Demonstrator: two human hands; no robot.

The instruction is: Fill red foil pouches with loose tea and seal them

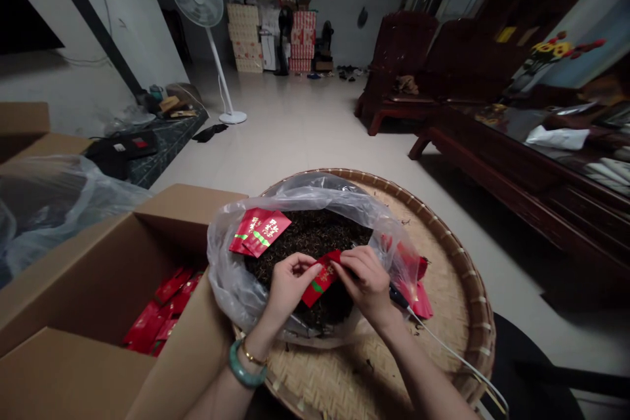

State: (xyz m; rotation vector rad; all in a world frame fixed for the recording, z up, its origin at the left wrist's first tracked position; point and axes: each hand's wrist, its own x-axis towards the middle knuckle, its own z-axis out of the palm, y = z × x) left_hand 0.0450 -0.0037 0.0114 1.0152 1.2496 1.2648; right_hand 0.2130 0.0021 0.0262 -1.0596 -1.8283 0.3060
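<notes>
Over the plastic bag [227,279], pinching one red packet [321,279] between left hand [288,283] and right hand [365,279], both clamped on it. Left of the bag, a cardboard box [93,275].

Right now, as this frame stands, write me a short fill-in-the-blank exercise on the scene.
The left hand and the right hand together hold a small flat packet coloured ____.
A jade-green bangle circles the ____ wrist.
More red packets lie in the open brown box made of ____.
The round woven tray carries a clear plastic ____ of dark loose leaves.
Missing: red; left; cardboard; bag.
</notes>
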